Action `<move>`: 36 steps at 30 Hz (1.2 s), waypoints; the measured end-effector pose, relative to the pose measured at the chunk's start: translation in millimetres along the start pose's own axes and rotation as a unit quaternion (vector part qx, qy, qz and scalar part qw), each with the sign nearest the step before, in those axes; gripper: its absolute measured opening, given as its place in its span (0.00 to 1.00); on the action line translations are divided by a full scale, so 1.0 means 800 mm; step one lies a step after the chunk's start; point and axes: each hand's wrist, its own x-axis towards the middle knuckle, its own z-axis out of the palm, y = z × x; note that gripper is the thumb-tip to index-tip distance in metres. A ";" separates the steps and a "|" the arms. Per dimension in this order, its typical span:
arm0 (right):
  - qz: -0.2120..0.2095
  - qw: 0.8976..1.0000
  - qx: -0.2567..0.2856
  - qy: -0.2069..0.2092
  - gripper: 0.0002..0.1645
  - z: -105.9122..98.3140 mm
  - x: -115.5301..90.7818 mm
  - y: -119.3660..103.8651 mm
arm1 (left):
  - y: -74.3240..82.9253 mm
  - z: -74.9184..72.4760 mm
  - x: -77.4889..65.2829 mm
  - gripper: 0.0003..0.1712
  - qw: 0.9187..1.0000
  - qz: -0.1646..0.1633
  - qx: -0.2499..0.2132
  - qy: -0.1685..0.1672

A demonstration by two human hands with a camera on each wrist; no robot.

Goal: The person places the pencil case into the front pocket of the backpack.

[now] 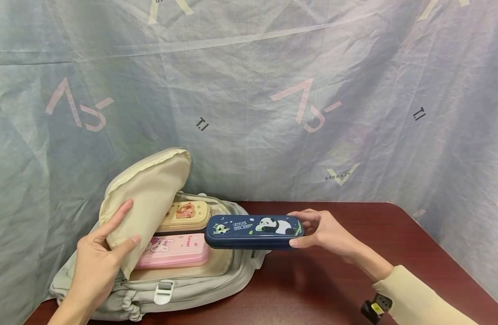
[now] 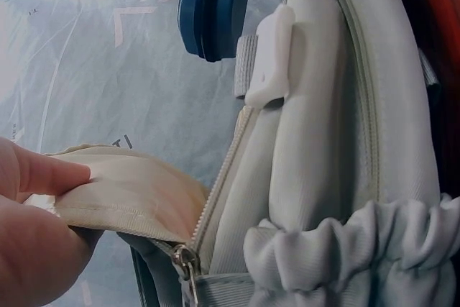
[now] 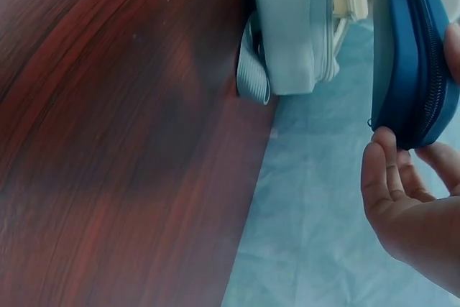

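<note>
A navy pencil case (image 1: 255,232) with panda pictures is held by its right end in my right hand (image 1: 324,232), above the right side of a pale grey-green backpack (image 1: 200,289). My left hand (image 1: 99,257) pinches the edge of the backpack's cream flap (image 1: 151,194) and holds it raised. Inside the unzipped pocket lie a yellow pencil case (image 1: 188,216) and, nearer me, a pink pencil case (image 1: 177,250); the flap hides their left ends. In the right wrist view, the fingers grip the end of the zipped navy case (image 3: 406,62).
The backpack lies on a dark red wooden table (image 1: 334,280). Behind it hangs a grey-blue printed cloth (image 1: 249,113). A white buckle (image 1: 164,292) sits on the backpack's near side, and a zip pull (image 2: 187,264) hangs at the pocket's corner.
</note>
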 end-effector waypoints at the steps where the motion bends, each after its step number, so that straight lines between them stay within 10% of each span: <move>1: 0.001 1.000 0.003 0.000 0.43 0.003 0.002 -0.001 | 0.000 0.000 0.000 0.42 1.000 -0.001 0.000 0.000; 36: -0.004 1.000 0.023 -0.010 0.38 0.079 0.056 -0.014 | 0.000 -0.001 -0.001 0.42 1.000 -0.004 -0.003 0.004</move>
